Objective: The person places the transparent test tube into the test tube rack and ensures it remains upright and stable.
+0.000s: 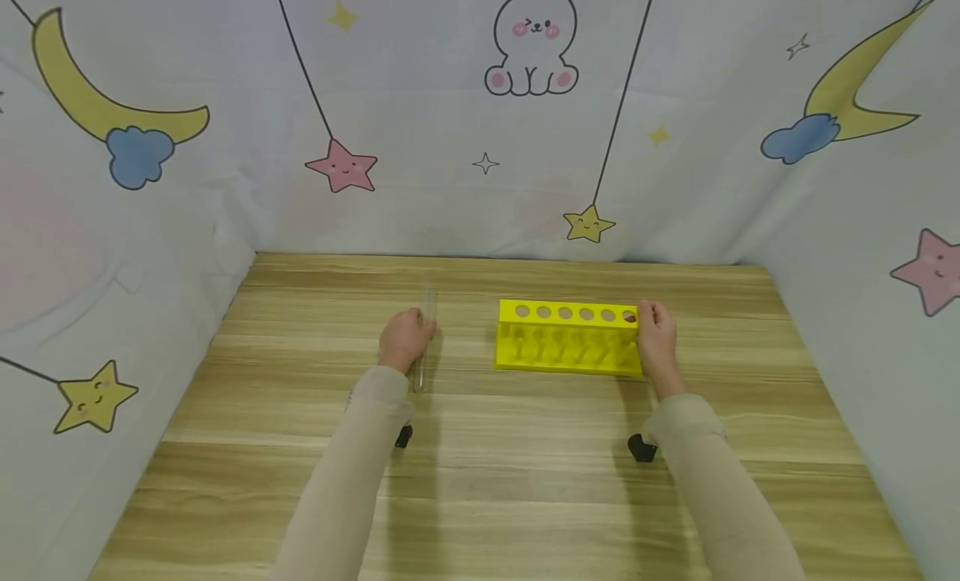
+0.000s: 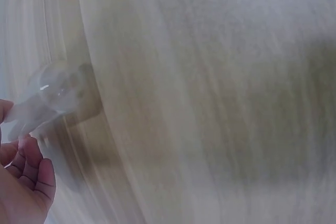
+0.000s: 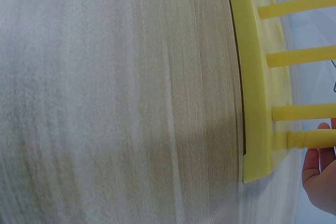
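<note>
My left hand (image 1: pixel 405 339) pinches a clear glass test tube (image 1: pixel 420 371) between thumb and fingers, left of the rack. In the left wrist view the tube's rounded end (image 2: pixel 59 88) points toward the camera, somewhat blurred. A yellow test tube rack (image 1: pixel 570 362) stands on the table, with a row of several round holes along its top and pegs below. At the rack's right end my right hand (image 1: pixel 657 341) grips the upper corner. The right wrist view shows the fingers (image 3: pixel 312 165) behind the rack's end post (image 3: pixel 310 139).
The wood-grain table (image 1: pixel 517 481) spreads out around both hands. A white cloth (image 1: pixel 442 106) printed with stars, moons and a rabbit hangs behind it and along both sides. Black wrist-camera parts (image 1: pixel 642 448) show under the sleeves.
</note>
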A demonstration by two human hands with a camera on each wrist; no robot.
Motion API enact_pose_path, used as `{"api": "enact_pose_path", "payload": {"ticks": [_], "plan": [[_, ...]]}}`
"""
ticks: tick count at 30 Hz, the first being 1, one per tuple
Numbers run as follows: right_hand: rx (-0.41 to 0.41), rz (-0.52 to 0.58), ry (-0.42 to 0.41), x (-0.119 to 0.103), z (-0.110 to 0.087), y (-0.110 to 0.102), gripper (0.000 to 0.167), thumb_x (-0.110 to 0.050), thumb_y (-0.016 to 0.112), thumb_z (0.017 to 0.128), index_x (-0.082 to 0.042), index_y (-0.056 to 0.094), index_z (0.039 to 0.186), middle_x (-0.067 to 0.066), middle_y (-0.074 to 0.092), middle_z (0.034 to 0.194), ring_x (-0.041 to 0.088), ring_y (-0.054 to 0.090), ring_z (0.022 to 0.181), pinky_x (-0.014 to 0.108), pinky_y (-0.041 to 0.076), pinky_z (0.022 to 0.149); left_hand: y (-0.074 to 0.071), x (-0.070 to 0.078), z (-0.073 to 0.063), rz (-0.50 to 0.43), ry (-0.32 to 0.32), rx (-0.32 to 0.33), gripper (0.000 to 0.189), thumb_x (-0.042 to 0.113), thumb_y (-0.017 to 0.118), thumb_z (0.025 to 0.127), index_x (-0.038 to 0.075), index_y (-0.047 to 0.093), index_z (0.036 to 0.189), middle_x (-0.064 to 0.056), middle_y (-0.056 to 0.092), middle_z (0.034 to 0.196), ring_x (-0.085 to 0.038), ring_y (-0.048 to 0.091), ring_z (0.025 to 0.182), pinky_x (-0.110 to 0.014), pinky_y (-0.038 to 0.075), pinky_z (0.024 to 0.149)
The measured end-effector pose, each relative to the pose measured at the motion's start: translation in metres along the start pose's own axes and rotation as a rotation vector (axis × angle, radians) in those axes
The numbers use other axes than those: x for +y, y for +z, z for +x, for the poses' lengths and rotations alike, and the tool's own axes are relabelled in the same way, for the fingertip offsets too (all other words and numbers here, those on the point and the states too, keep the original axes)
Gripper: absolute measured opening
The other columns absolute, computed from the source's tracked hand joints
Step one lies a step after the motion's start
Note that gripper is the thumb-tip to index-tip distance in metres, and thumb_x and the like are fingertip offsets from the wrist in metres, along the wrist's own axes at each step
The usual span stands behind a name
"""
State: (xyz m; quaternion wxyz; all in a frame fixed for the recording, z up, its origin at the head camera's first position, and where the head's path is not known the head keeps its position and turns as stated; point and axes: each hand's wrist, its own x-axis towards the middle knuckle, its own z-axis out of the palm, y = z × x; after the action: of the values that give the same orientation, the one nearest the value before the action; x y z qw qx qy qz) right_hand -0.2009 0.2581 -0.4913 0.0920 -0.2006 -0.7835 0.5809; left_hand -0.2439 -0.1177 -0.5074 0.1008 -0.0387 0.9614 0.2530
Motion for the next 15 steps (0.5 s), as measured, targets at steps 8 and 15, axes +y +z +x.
{"api": "enact_pose_path", "payload": {"ticks": [8, 15], "plan": [[0.001, 0.002, 0.02, -0.0012, -0.0001, 0.0001, 0.033, -0.039, 0.035, 0.093, -0.011, 0.051, 0.1, -0.007, 0.053, 0.082, 0.005, 0.038, 0.053, 0.016, 0.036, 0.049, -0.0037, 0.0011, 0.0004, -0.024, 0.006, 0.001, 0.049, 0.036, 0.046, 0.088, 0.003, 0.048, 0.124, -0.015, 0.06, 0.106, -0.02, 0.056, 0.073, -0.028, 0.046, 0.056], [0.008, -0.018, 0.014, -0.0008, -0.0001, 0.001, 0.038, -0.039, 0.034, 0.093, -0.006, 0.051, 0.103, -0.006, 0.052, 0.082, 0.003, 0.04, 0.054, 0.015, 0.036, 0.05, -0.0053, 0.0037, 0.0005, -0.036, 0.009, 0.04, 0.05, 0.036, 0.047, 0.087, 0.004, 0.046, 0.127, -0.014, 0.06, 0.107, -0.021, 0.058, 0.075, -0.03, 0.048, 0.058]]}}
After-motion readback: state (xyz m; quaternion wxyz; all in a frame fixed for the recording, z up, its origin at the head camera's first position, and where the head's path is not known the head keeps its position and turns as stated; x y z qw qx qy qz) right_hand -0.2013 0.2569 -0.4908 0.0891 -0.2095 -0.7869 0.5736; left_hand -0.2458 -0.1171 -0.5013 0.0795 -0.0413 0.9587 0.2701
